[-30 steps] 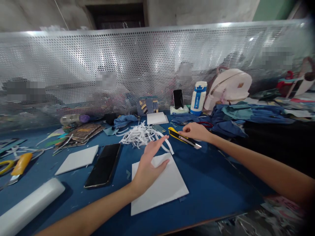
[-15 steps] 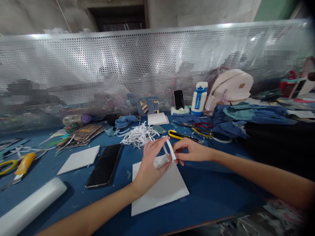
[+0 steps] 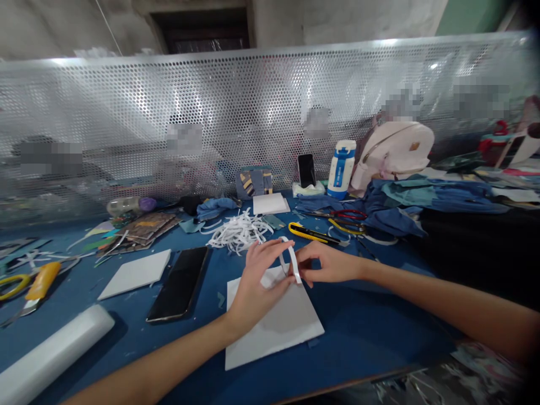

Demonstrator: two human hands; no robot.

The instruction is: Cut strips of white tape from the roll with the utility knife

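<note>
Between my hands a narrow white strip (image 3: 294,260) is bent into an upright loop. My left hand (image 3: 260,269) has its thumb at the strip's lower end and its fingers curved over the top of the loop. My right hand (image 3: 325,262) pinches the strip low on the right side, and its fingertips are partly hidden behind the strip. Both hands are over the far part of a white square board (image 3: 276,332) lying on the blue table. Just beyond them lies a tangled heap of white strips (image 3: 239,232).
A yellow cutter knife (image 3: 314,233) and red-handled scissors (image 3: 349,215) lie behind my right hand. At left are a dark phone (image 3: 179,284), a smaller white board (image 3: 135,274) and an orange-handled cutter (image 3: 43,280). A blue-and-white bottle (image 3: 341,170) stands by a perforated metal screen (image 3: 261,84).
The strip has gone from a sharper fold to a rounder loop, its end slightly lower. My right hand has shifted slightly down, and my left hand has barely moved.
</note>
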